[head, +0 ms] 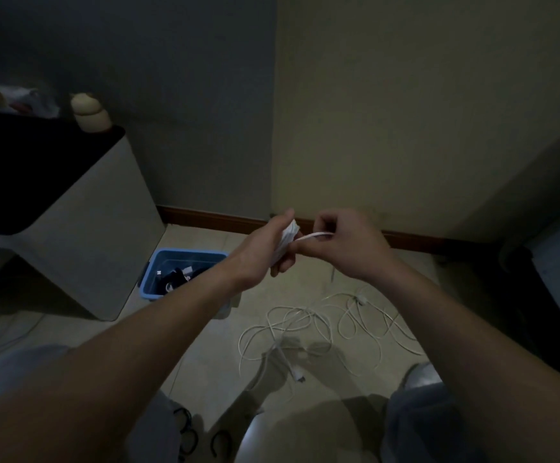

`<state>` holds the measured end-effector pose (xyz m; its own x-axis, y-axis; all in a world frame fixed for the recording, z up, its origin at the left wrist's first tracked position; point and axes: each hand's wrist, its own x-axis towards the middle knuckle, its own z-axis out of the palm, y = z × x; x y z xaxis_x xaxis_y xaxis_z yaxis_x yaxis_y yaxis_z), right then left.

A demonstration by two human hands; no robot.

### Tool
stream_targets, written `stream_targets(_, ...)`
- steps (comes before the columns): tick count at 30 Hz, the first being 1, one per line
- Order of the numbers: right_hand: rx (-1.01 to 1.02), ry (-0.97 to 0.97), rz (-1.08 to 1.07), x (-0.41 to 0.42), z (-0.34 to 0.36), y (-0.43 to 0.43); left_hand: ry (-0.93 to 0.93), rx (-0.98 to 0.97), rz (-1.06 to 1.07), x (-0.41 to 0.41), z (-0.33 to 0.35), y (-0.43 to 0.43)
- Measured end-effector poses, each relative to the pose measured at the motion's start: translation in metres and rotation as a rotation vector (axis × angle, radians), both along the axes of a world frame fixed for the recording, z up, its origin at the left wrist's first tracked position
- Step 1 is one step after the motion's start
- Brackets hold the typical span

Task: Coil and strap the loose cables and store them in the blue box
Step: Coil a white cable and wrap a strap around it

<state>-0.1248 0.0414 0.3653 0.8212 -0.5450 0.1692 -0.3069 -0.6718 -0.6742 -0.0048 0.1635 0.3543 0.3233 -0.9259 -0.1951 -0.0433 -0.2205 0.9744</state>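
My left hand (265,250) grips a small white coiled cable bundle (288,240), fingers curled round it, held up in front of the wall corner. My right hand (350,248) pinches a flat white end (317,234) that runs out of the bundle, pulled sideways and taut between the two hands. Below, more loose white cables (305,329) lie tangled on the tiled floor (205,329) between my knees. The blue box (153,277) stands on the floor to the left, beside a white cabinet (81,212), with dark and white cables in it.
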Motion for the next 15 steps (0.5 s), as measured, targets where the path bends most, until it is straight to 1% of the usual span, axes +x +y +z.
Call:
stream_targets(2,-0.056,0.011,-0.029,-0.002,0.004,-0.005,-0.035,0.032,-0.026,0.001,0.001,0.002)
stream_targets(4,-0.026,-0.028,-0.038,-0.004,0.007,-0.011,-0.047,0.043,-0.032,0.002,0.002,0.003)
stream_targets(9,0.079,-0.119,-0.018,-0.005,0.001,-0.021,-0.025,0.000,-0.081,0.002,0.007,0.003)
stream_targets(13,0.126,-0.079,0.025,-0.003,-0.008,-0.022,0.009,-0.013,-0.009,0.002,0.009,0.001)
stream_targets(15,0.152,-0.067,0.049,-0.002,-0.011,-0.021,0.054,-0.015,0.030,0.004,0.009,0.000)
